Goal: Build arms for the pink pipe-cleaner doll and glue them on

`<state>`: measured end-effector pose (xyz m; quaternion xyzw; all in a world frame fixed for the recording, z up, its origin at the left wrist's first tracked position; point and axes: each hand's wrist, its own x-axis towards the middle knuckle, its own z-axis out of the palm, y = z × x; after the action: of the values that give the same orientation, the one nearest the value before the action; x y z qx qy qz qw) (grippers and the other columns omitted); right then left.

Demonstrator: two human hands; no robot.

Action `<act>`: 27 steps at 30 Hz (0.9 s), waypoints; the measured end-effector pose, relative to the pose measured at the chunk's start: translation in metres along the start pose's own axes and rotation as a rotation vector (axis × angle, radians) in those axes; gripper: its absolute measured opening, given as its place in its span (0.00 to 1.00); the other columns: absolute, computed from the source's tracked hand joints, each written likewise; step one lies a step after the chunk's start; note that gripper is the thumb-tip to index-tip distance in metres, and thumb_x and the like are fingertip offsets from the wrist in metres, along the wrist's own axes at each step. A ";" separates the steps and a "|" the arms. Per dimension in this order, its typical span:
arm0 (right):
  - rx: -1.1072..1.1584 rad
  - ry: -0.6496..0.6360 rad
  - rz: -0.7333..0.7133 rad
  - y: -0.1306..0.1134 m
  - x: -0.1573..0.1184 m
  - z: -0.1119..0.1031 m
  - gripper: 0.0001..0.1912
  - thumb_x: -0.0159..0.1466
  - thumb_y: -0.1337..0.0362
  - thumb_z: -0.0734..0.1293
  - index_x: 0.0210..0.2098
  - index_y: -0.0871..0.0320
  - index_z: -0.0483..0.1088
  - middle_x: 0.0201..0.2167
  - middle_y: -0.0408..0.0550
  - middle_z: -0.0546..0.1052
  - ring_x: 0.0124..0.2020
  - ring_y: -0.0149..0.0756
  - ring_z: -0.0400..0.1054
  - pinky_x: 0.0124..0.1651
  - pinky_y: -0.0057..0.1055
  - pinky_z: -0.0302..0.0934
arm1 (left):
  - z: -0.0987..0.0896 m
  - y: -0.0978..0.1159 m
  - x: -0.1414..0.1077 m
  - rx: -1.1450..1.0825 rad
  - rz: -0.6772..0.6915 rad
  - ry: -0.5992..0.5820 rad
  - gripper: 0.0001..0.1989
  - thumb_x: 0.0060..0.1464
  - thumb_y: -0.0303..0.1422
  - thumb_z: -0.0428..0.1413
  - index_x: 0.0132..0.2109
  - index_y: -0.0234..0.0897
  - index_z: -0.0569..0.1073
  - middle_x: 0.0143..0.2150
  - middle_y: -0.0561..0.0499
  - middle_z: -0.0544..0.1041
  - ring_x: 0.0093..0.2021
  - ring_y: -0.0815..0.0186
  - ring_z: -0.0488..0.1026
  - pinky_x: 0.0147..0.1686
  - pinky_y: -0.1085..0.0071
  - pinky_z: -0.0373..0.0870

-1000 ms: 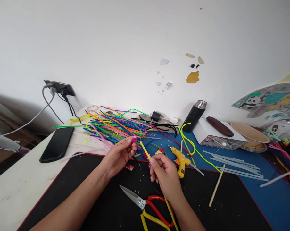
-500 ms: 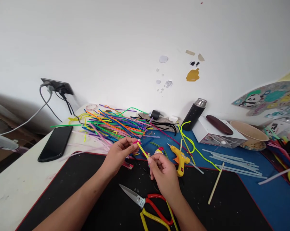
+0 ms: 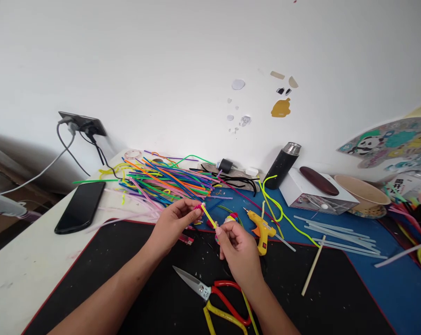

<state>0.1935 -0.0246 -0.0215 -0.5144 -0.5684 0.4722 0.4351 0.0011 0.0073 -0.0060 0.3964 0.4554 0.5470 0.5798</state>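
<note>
Between my hands runs a short yellow pipe cleaner [image 3: 209, 217], slanting down to the right. My left hand [image 3: 175, 223] pinches a small pink fuzzy piece [image 3: 197, 207] at its upper end. The lower end sits between the thumb and fingertips of my right hand [image 3: 238, 246]. Just behind my right hand lies a small multicoloured piece [image 3: 232, 217], partly hidden. A yellow glue gun [image 3: 261, 230] rests to the right of that hand. Below both hands, scissors [image 3: 210, 298] with red and yellow handles lie on the black mat [image 3: 154, 288], partly covered by my right forearm.
A heap of coloured pipe cleaners [image 3: 171, 179] lies at the back. At left is a phone [image 3: 80, 208]. Toward the right are a dark flask [image 3: 283, 165], a white box [image 3: 318, 197], a bowl [image 3: 364, 197], clear glue sticks [image 3: 343, 237] and a thin wooden stick [image 3: 313, 266].
Both hands stay almost in place, still holding the yellow pipe cleaner. Its position has shifted very slightly, and the view has moved a little.
</note>
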 end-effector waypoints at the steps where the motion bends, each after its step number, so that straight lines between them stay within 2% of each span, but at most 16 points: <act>1: -0.003 -0.001 0.000 0.000 0.000 0.000 0.20 0.70 0.46 0.68 0.31 0.55 0.70 0.18 0.37 0.66 0.18 0.31 0.62 0.24 0.28 0.56 | 0.000 0.000 0.000 0.000 0.000 -0.001 0.20 0.43 0.44 0.75 0.38 0.37 0.82 0.34 0.50 0.83 0.35 0.64 0.78 0.40 0.68 0.76; 17: -0.059 -0.004 -0.021 0.005 0.001 0.001 0.16 0.71 0.52 0.67 0.31 0.55 0.69 0.18 0.37 0.66 0.18 0.31 0.62 0.24 0.27 0.57 | -0.004 -0.007 0.001 -0.007 -0.022 -0.042 0.21 0.46 0.45 0.74 0.42 0.37 0.82 0.35 0.50 0.83 0.35 0.65 0.77 0.39 0.70 0.73; 27: -0.083 0.011 -0.033 0.003 0.001 0.001 0.16 0.69 0.52 0.68 0.30 0.54 0.68 0.19 0.37 0.64 0.19 0.30 0.61 0.23 0.27 0.56 | -0.002 -0.009 0.002 -0.128 -0.066 -0.039 0.20 0.44 0.43 0.76 0.40 0.36 0.83 0.33 0.50 0.83 0.33 0.67 0.78 0.38 0.72 0.73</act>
<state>0.1930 -0.0237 -0.0242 -0.5252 -0.5935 0.4382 0.4242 0.0017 0.0081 -0.0149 0.3538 0.4210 0.5479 0.6304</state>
